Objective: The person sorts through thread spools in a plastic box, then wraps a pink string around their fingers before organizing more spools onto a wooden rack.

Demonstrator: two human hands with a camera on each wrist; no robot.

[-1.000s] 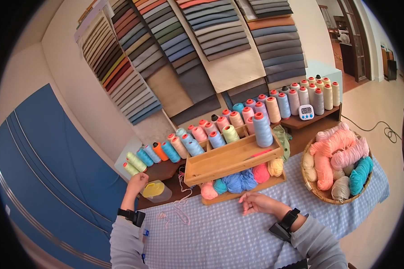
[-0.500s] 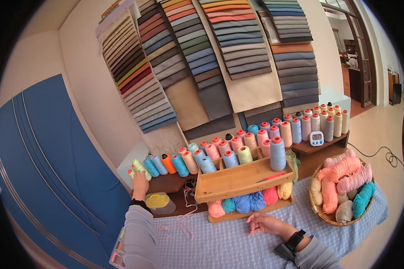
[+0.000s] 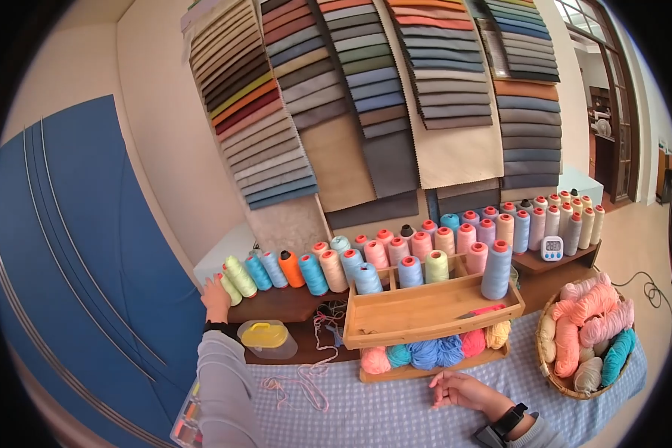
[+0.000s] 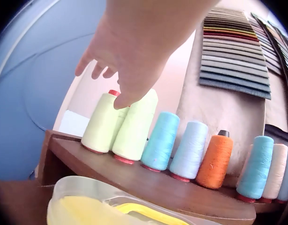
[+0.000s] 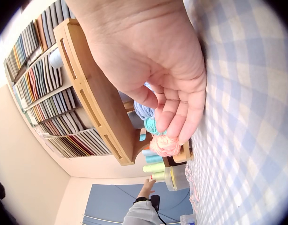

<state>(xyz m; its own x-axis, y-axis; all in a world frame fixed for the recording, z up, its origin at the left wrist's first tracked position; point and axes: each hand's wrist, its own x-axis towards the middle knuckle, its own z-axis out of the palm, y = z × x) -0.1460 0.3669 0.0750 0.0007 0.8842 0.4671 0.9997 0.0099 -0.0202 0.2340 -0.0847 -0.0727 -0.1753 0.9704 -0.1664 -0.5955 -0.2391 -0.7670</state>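
- Cones of pale green thread [image 4: 134,133] crowd the dark wooden shelf's [image 4: 190,196] left end; a careless knock from the left hand [image 3: 216,300], fingers spread over them, could topple one.
- Right hand [image 3: 459,390], well apart, is loosely curled and holds nothing.
- Round wicker basket [image 3: 556,382]: peach, pink, cream, teal yarn [image 3: 567,347].
- Pale wooden tray [image 3: 411,308]: light-blue cone [image 3: 496,272].
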